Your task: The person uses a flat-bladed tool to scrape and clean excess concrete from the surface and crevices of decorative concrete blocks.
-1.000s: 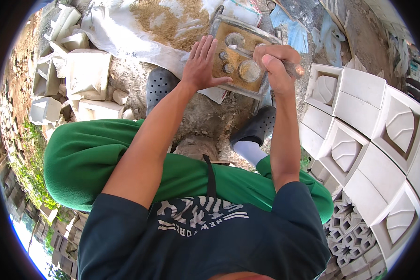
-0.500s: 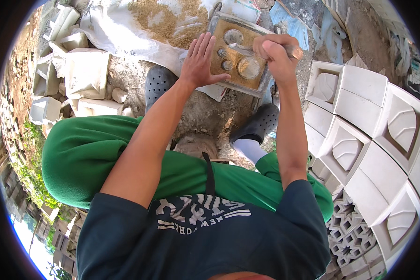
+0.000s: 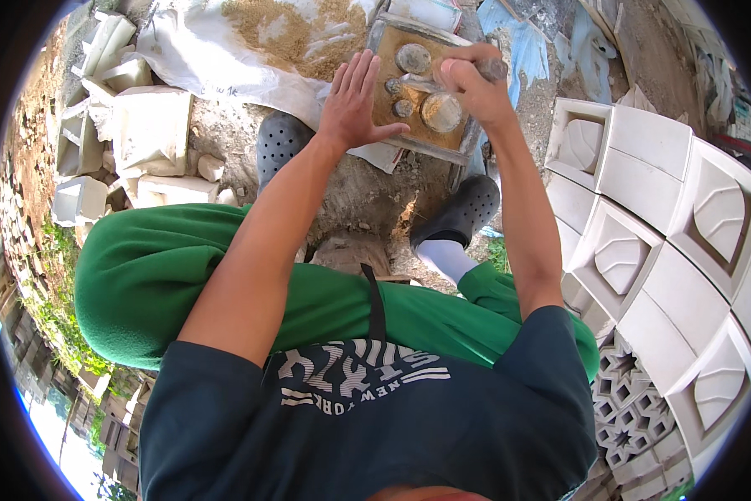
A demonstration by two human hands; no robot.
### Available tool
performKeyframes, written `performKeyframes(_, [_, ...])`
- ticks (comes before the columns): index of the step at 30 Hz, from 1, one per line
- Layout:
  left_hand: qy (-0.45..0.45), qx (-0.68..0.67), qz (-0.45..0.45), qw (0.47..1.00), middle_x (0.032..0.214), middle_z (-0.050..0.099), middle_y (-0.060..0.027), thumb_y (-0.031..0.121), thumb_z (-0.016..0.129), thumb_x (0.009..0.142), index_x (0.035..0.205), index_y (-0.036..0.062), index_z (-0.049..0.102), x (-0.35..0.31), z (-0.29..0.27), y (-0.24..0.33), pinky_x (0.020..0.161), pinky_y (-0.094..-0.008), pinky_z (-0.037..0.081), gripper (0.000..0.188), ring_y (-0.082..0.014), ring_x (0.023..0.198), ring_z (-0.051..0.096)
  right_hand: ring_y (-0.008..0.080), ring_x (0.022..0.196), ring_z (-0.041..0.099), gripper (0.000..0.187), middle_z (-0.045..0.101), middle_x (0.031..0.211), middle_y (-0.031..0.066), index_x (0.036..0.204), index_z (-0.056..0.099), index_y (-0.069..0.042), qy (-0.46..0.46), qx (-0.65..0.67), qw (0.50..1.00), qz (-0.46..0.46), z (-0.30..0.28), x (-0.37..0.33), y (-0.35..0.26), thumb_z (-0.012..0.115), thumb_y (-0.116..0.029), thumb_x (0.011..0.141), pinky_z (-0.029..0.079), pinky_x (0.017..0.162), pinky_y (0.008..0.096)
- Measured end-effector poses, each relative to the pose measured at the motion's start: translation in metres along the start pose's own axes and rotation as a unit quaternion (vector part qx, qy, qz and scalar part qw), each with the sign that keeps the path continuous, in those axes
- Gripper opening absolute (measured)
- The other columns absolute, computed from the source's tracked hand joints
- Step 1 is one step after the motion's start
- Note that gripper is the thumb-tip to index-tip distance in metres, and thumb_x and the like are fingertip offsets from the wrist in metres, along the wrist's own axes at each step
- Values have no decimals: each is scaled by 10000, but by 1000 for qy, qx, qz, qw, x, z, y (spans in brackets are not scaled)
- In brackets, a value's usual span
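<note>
A square metal mould (image 3: 390, 37) filled with brown sandy mix stands on the ground ahead of my feet. Round grey knobs show in it. My left hand (image 3: 356, 102) lies flat and open on the mould's near left side, fingers spread. My right hand (image 3: 471, 79) is closed around a tool handle (image 3: 492, 67) over the mould's right part. What the tool's working end looks like is hidden by the hand.
White cast decorative blocks (image 3: 643, 242) are stacked close on the right. Broken white blocks (image 3: 146, 138) lie at the left. A white sack with a heap of sand (image 3: 300, 29) lies behind the mould. My dark clogs (image 3: 463, 209) and green trousers (image 3: 183, 275) fill the foreground.
Both hands and the mould sit slightly higher in the picture than before. The right hand has shifted a little along the mould with the tool. The left hand stays flat.
</note>
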State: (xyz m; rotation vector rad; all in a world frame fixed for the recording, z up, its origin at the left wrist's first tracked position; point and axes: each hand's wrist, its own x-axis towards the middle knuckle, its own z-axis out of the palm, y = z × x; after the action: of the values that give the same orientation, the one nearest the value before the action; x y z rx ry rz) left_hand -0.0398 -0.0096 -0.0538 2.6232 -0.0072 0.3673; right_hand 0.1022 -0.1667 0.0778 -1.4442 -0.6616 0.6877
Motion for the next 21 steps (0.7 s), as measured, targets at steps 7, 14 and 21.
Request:
performKeyframes(7, [-7,9,-5,1000,1521,250,-245,766,627,699,1465,-70,200,5,-3,2,1175,-470,176,1211,-363,1434,219,54,515,352,180,429,549,-38,633,558,21,-25,-17,999,-30,-10,-3,-2,574,-93,772,275,480,261])
performKeyframes(14, [-2,5,-10,1000,1522,248,-242,749,637,705,1466,-67,202,1,-4,-2,1174,-470,178,1197,-365,1433,218,70,512,326,177,401,545,-28,607,512,-5,-14,33,998,-52,-13,-7,-14,527,-103,753,249,484,269])
performKeyframes(21, [-2,-2,-6,1000,1522,252,-240,736,648,704,1470,-53,206,-1,-2,0,1171,-472,184,1186,-368,1428,227,88,509,342,352,355,515,-11,529,387,-54,128,41,990,-35,4,7,-6,563,-159,815,272,490,269])
